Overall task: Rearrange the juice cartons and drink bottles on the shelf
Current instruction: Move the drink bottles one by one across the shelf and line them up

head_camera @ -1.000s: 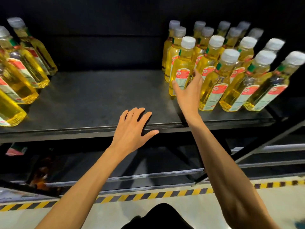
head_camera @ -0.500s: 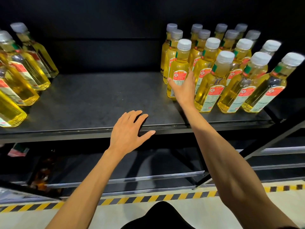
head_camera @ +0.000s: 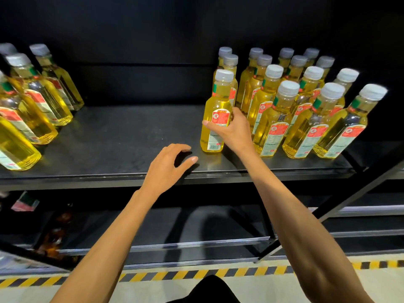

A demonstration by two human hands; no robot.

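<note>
Yellow bottle (head_camera: 216,106) on the dark shelf (head_camera: 122,136) is gripped by the right hand (head_camera: 232,131); left hand (head_camera: 167,168) hovers relaxed, holding nothing.

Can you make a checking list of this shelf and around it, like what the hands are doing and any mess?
Surface: dark shelf, bare in the middle.
Job's things: white-capped yellow bottles, right group and left group; front bottle gripped; no cartons seen.
Clutter: nothing seen.
Grippers: right hand grips the front bottle at its label; left hand holds nothing, fingers loosely curled above the shelf's front edge.
Cables: nothing seen.
Surroundings: lower shelf with dim brown bottles at left; yellow-black striped tape on the floor.
</note>
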